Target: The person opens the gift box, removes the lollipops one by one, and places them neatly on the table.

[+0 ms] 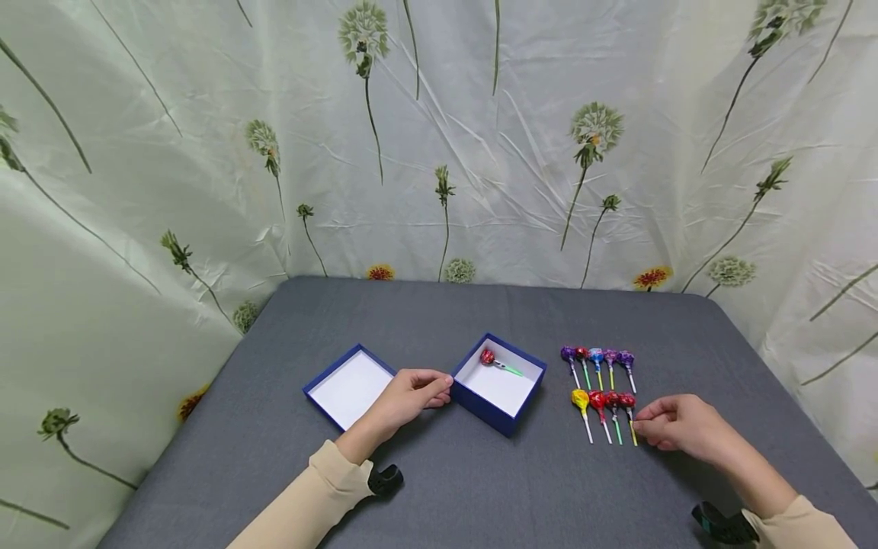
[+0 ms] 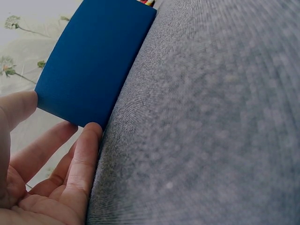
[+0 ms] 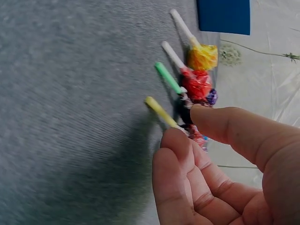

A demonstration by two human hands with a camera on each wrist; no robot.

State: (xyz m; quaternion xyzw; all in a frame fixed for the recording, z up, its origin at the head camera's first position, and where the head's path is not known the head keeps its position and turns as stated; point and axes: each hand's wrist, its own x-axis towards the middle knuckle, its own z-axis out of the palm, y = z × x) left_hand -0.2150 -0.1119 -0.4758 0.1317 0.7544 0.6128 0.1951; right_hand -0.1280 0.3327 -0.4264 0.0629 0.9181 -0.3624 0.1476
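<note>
My left hand (image 1: 416, 393) is at the left corner of a blue box (image 1: 485, 412) with a white inside. In the left wrist view its thumb touches the upper corner of the box wall (image 2: 98, 65), and nearly straight fingers rest against the lower corner. A red-wrapped lollipop (image 1: 488, 357) with a green stick lies inside. Over on the right, my right hand (image 1: 686, 427) reaches to the end of the near row, fingertips right at a dark red lollipop (image 1: 627, 401) with a yellow stick (image 3: 159, 110). A gap shows between thumb and index finger.
Beside that one lie a yellow lollipop (image 1: 580, 399) and other red ones. Several purple, red and blue lollipops (image 1: 595, 357) form a row behind. The blue box lid (image 1: 346, 385), white side up, lies left of the box, partly behind my left hand, on the grey tablecloth (image 1: 480, 496).
</note>
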